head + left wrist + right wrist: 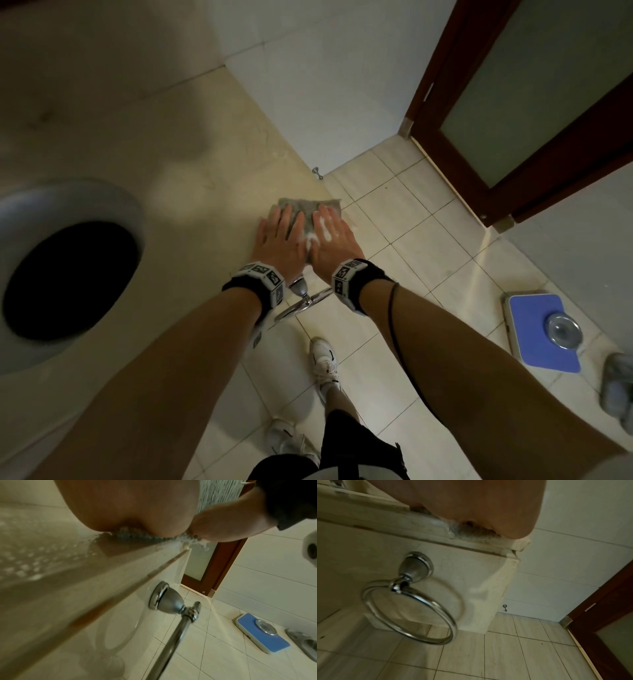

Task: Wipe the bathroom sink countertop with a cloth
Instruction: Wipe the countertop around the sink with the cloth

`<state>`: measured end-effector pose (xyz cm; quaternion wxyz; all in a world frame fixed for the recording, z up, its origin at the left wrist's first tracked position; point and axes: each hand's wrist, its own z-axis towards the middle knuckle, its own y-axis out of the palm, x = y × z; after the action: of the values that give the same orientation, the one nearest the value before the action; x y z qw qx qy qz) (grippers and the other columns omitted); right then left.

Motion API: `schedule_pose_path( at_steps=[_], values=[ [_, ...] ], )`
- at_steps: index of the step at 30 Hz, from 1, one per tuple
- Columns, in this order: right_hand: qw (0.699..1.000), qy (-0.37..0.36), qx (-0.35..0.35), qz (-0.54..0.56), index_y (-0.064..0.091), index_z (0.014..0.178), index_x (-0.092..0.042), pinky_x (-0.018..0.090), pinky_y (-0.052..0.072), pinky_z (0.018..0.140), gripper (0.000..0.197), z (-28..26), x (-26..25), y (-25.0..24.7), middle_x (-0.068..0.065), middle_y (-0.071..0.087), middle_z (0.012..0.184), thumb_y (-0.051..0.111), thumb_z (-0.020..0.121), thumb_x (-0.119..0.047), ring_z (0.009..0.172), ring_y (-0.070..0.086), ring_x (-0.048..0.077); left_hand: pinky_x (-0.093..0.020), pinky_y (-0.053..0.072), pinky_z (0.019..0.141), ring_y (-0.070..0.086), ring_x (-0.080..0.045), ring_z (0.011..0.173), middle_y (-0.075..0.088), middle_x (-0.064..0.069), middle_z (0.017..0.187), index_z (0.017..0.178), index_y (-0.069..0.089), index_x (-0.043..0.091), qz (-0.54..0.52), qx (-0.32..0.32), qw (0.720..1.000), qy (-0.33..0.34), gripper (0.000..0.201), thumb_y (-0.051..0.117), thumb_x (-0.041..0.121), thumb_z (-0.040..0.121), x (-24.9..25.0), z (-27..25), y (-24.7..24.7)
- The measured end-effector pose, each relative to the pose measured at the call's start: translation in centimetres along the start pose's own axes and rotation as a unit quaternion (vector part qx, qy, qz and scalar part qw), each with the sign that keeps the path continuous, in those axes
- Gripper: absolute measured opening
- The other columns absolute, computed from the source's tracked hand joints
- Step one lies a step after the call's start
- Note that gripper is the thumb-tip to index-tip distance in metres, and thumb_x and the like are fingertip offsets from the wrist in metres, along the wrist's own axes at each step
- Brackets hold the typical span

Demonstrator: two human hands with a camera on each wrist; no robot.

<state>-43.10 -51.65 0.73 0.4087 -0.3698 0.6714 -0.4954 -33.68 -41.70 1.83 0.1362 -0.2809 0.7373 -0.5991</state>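
Observation:
A grey cloth (310, 210) lies flat on the beige countertop (178, 144), at its front right corner by the edge. My left hand (279, 231) and right hand (330, 228) both press on it with straight fingers, side by side. White foam streaks the back of the right hand. In the left wrist view the cloth (135, 534) shows as a bluish strip squeezed under my palm, with foam at the counter edge. The right wrist view has the cloth (474, 532) dark and wet beneath the palm, right at the counter's corner. The sink basin (72, 274) sits to the left.
A chrome towel ring (412, 609) hangs on the cabinet front just below my wrists. A blue bathroom scale (543, 330) and grey slippers (618, 390) lie on the tiled floor at right. A dark wooden door (534, 113) stands beyond the counter's end.

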Motion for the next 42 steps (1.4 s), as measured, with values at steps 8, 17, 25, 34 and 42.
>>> schedule_pose_path(
  at_steps=[8,17,25,34,42],
  values=[
    [0.998,-0.042,0.046,0.013,0.055,0.129,0.003,0.058,0.042,0.101,0.062,-2.6,-4.2,-0.7,0.028,0.053,0.133,0.020,0.091,-0.031,0.126,0.047,0.048,-0.047,-0.002,0.117,-0.011,-0.027,0.148,-0.008,-0.007,0.161,0.153,-0.001,0.017,-0.005,0.004,1.000,-0.024,0.064,0.018,0.045,0.099,-1.8,-4.2,1.1],
    [0.995,-0.051,-0.075,-0.038,0.017,0.152,-0.005,0.050,0.010,0.120,0.080,1.9,-1.2,-1.0,0.019,0.008,0.160,-0.012,0.087,-0.043,0.148,0.002,0.037,-0.046,-0.004,0.117,-0.013,-0.025,0.147,-0.012,-0.004,0.161,0.153,-0.004,0.020,-0.009,-0.001,0.999,-0.036,0.062,0.019,0.043,0.100,-2.1,-1.0,0.0],
    [0.994,-0.039,-0.099,-0.037,-0.002,0.153,-0.012,0.036,-0.003,0.121,0.057,9.8,1.0,-4.3,0.006,-0.014,0.160,0.016,0.103,-0.032,0.148,-0.014,0.022,-0.045,-0.009,0.117,-0.019,-0.021,0.146,-0.019,-0.003,0.160,0.152,-0.009,0.021,-0.019,-0.027,0.996,-0.083,0.060,0.014,0.043,0.101,-3.4,6.4,-2.3],
    [0.992,-0.061,-0.105,-0.031,-0.006,0.153,-0.013,0.031,-0.008,0.117,0.061,16.9,1.2,-5.5,0.004,-0.013,0.161,0.021,0.102,-0.032,0.147,-0.015,0.017,-0.047,-0.006,0.117,-0.015,-0.020,0.147,-0.015,-0.003,0.161,0.153,-0.005,0.021,-0.014,-0.015,0.991,-0.132,0.061,0.015,0.045,0.101,-6.1,11.5,-4.1],
    [0.993,-0.050,-0.110,-0.013,-0.005,0.153,-0.012,0.031,-0.005,0.119,0.063,17.5,0.9,-5.6,0.006,-0.012,0.161,0.023,0.101,-0.033,0.148,-0.012,0.017,-0.044,-0.009,0.117,-0.017,-0.019,0.147,-0.017,-0.002,0.160,0.152,-0.007,0.021,-0.027,-0.034,0.988,-0.145,0.059,0.014,0.043,0.101,-6.7,11.6,-4.4]
  ],
)
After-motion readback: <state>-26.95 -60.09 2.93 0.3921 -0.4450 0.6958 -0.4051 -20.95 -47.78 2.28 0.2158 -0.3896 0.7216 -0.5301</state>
